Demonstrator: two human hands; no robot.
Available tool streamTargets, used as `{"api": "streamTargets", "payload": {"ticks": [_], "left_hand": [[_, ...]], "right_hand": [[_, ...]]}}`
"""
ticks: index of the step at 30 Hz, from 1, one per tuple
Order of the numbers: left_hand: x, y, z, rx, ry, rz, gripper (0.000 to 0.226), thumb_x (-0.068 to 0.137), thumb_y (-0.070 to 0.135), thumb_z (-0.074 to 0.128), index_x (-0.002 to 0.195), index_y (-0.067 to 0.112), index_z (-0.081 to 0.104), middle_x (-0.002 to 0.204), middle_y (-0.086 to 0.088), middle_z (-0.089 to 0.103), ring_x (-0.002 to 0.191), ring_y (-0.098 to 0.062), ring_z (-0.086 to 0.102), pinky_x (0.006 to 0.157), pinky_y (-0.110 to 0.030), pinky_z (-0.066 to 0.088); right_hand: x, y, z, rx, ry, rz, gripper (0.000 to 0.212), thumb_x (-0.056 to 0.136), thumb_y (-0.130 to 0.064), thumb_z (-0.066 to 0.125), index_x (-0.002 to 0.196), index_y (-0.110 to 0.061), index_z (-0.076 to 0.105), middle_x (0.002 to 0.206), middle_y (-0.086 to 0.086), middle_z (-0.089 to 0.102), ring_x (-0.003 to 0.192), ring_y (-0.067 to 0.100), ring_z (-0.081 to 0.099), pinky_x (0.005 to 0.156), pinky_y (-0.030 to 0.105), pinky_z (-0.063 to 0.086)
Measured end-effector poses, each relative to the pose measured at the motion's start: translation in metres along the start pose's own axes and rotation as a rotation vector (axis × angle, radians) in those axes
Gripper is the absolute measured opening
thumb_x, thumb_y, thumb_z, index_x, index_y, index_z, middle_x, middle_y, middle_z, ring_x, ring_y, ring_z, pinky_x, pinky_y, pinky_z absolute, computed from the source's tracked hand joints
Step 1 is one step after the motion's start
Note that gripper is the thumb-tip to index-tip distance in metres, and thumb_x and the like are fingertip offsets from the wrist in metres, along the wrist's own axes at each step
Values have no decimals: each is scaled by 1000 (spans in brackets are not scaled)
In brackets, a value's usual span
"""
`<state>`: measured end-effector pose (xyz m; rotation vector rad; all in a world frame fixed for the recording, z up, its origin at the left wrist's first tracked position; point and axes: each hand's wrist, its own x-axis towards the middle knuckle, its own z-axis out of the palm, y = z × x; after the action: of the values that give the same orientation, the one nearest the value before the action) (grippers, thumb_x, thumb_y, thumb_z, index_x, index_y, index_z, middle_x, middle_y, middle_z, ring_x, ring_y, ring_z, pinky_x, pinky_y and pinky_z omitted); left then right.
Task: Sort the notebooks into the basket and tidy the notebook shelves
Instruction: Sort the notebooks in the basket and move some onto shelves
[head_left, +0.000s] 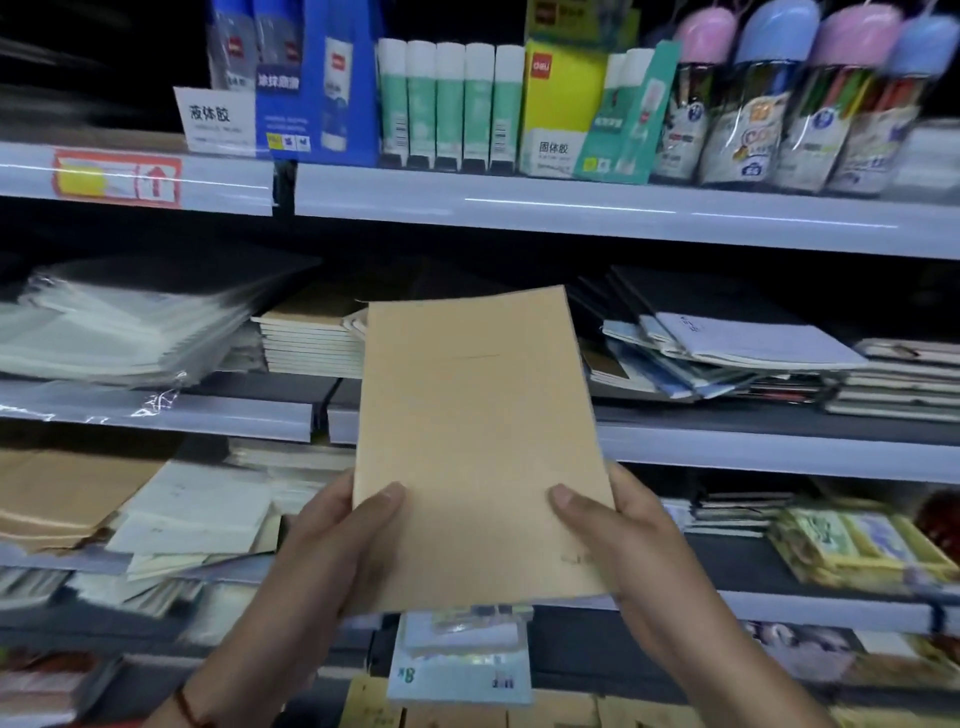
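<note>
From my remote seat, the sorting looks barely begun: no basket shows, and the stacks on the middle shelf (727, 447) lie askew. My left hand (332, 551) and right hand (639, 545) each pinch a lower corner of a tan notebook (478, 436), plain-covered, thin and slightly bowed, held upright before that shelf's front edge.
</note>
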<state>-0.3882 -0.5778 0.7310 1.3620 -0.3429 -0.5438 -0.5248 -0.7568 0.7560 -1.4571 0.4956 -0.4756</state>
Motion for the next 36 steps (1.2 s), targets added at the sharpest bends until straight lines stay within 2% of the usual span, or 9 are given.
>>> {"api": "streamTargets", "payload": {"ticks": [3,7,10,14,17,19,22,27,36], "left_hand": [[4,15,2,6,-127,62,41,78,17,71,117,26,65,105,-5,73,76,-23,70,52,-37,52],[22,41,14,48,-121,123,33,95,10,61,125,22,57,80,-5,69,50,-20,57,37,-22,38],[54,65,19,43,-75,125,33,97,11,59,130,14,55,74,1,63,43,-11,46,33,-16,28],[101,99,20,125,47,179,38,96,16,62,132,26,50,72,0,55,39,-5,41,33,-14,25],[127,119,22,291,117,305,11,96,25,63,104,18,67,64,-2,56,40,-7,39,36,-16,24],[144,127,22,418,168,367,27,95,33,64,92,7,69,60,-1,57,39,-8,42,37,-17,27],[165,129,21,645,162,394,36,94,41,64,87,6,68,68,-6,63,53,-15,56,50,-23,38],[184,115,25,1276,131,451,41,94,53,56,116,20,70,102,0,72,97,-24,65,81,-32,51],[183,116,27,1451,103,433,51,98,58,45,131,25,63,122,-4,68,112,-27,61,90,-35,50]], "right_hand": [[17,-20,-6,39,8,-10,21,96,-11,58,114,-15,68,103,5,76,94,23,73,81,38,57],[55,-57,-8,87,-9,109,13,93,-9,61,104,-9,67,88,6,77,71,17,72,57,26,56],[85,-81,-3,131,-5,208,4,93,-9,61,92,-10,65,76,5,73,67,16,69,54,30,59],[121,-102,7,234,-23,260,7,96,-6,55,95,-7,61,87,12,67,79,22,66,60,35,61],[146,-110,11,311,-32,240,8,91,2,57,97,-1,60,97,17,63,87,27,67,58,36,62],[159,-111,15,313,1,202,7,87,6,60,91,0,61,96,18,62,85,28,67,58,35,60],[174,-104,20,-120,96,42,5,87,3,65,85,-2,63,88,15,63,75,23,66,58,27,56],[192,-71,19,-993,90,-173,32,96,-23,58,126,-18,66,132,3,62,123,26,55,106,31,41],[205,-59,9,-1215,59,-241,37,102,-36,41,133,-28,60,135,3,61,130,32,46,113,38,34]]}}
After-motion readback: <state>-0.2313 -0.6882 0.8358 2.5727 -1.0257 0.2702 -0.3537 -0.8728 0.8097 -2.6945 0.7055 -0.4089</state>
